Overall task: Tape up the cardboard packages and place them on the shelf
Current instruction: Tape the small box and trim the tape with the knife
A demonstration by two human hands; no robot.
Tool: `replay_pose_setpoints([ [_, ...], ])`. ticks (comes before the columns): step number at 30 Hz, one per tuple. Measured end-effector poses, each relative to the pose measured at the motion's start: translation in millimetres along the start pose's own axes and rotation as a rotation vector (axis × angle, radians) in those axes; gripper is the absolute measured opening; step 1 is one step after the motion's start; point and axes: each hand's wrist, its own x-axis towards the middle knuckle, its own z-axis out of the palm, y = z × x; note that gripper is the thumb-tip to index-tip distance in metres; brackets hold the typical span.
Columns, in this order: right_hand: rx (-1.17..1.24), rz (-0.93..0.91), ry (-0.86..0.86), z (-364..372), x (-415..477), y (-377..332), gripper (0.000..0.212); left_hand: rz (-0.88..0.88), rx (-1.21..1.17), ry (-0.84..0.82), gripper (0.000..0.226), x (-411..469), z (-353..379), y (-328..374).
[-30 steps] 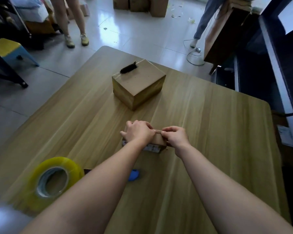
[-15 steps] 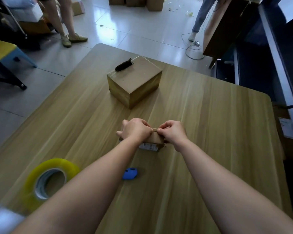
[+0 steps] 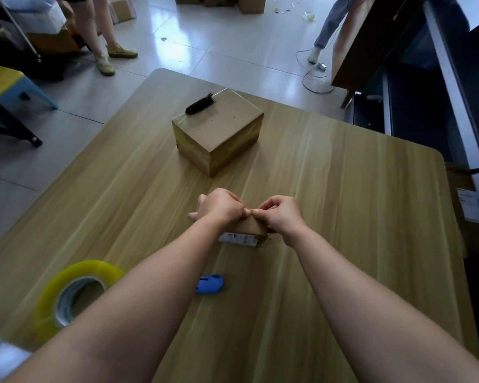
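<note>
Gripping the small cardboard package [image 3: 248, 226] on the desk [image 3: 343, 189], the left hand [image 3: 219, 207] and right hand [image 3: 281, 215] both pinch its top edge.

Wooden table [image 3: 343, 189] bears large box [image 3: 219, 134], small package [image 3: 246, 227], yellow tape roll [image 3: 75, 288] and blue cutter [image 3: 209, 283].

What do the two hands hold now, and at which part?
The small cardboard package: the left hand grips its left end, the right hand pinches its top edge.

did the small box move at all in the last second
No. The small box lies at the same spot between the large box and the blue cutter; only the camera shifted.
</note>
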Motion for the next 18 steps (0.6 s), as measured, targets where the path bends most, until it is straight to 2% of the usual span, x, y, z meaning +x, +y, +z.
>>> replay_pose_setpoints([
  [5, 0.039, 0.024, -0.01, -4.2, -2.4, -3.4, 0.021, 0.0, -0.009, -0.023, 0.009, 3.5, -0.5, -0.7],
  [13, 0.121, 0.067, -0.066, -7.3, -5.7, -3.3, 0.02, 0.011, -0.029, 0.0, 0.012, 4.1, 1.8, -5.2],
  [18, 0.062, 0.094, 0.015, 0.1, -4.8, -2.8, 0.023, 0.014, -0.017, -0.007, 0.011, 2.9, 0.6, -2.6],
])
